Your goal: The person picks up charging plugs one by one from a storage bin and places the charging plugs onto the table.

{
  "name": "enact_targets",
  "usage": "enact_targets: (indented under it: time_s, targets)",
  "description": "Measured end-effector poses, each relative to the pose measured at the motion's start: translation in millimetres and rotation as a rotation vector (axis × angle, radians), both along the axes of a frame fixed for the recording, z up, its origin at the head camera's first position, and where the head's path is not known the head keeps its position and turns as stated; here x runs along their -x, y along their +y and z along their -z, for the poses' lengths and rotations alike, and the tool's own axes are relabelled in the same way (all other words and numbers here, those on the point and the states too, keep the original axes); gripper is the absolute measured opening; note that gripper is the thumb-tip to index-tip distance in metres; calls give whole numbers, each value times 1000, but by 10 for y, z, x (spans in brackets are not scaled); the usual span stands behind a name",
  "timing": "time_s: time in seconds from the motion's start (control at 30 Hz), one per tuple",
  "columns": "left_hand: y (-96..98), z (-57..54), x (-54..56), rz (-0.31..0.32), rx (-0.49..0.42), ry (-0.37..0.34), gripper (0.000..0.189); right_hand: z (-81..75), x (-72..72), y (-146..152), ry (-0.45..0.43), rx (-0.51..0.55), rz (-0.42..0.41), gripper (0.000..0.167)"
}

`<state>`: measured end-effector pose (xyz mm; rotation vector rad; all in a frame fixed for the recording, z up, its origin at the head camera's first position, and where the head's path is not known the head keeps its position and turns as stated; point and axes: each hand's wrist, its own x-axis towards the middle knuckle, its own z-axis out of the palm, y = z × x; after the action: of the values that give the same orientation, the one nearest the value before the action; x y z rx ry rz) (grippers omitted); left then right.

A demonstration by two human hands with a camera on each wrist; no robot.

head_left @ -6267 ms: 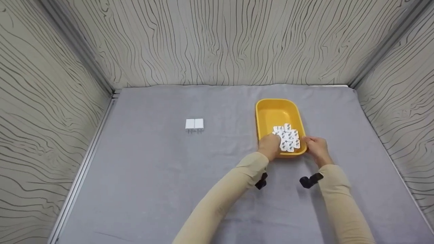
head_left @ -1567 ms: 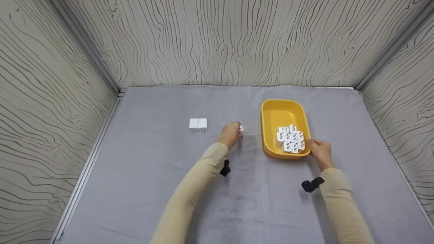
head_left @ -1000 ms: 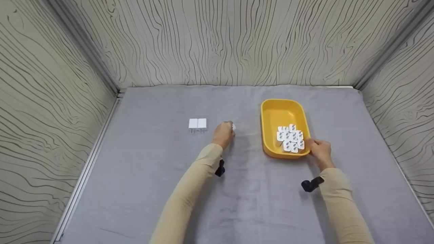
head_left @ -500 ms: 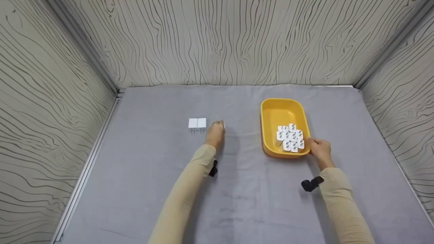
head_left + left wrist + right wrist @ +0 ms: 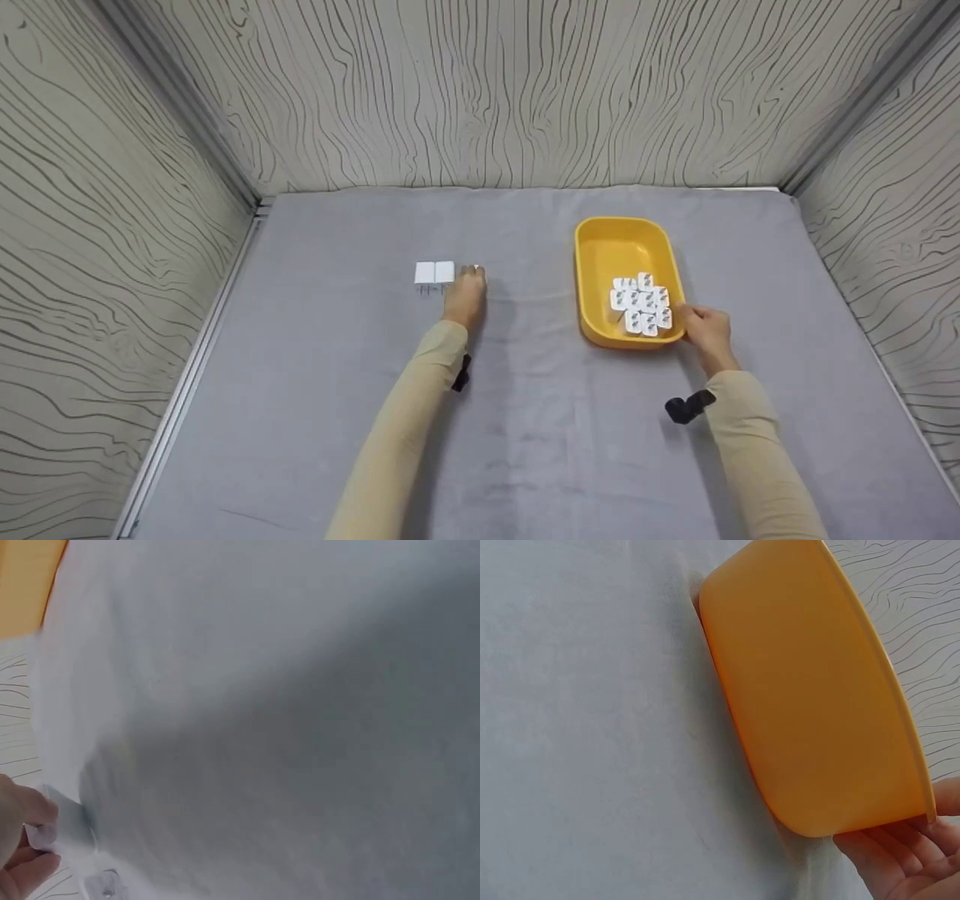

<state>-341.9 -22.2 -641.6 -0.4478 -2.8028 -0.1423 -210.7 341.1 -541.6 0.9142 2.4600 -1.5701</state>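
By the left hand (image 5: 465, 298) a white block (image 5: 73, 829) is pinched between thumb and fingers, just right of a pair of white blocks (image 5: 430, 272) on the grey cloth (image 5: 300, 375); by the right hand (image 5: 707, 332), well apart, the near right corner of the yellow tub (image 5: 611, 251) is gripped; more white blocks (image 5: 641, 301) are clustered inside its near end; the cloth is bordered by wood-grain panels (image 5: 480, 97).
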Motion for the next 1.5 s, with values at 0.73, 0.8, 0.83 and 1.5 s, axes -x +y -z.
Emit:
enact_targets:
  time_s: [0.73,0.8,0.83,1.5]
  targets:
    - [-220,1161,705,0,-33,161,33,10,2,-51,-15,-2,-14,50]
    - [-223,923,540,7,-53,141,33,17,0,-51,-14,4,-12,50]
    - [-216,781,452,7,-68,107,33,18,-2,-49,-15,5,-12,51]
    - [-121,-691,-494,-43,-66,-60,27,0,-10,-7,-20,-5,4,50]
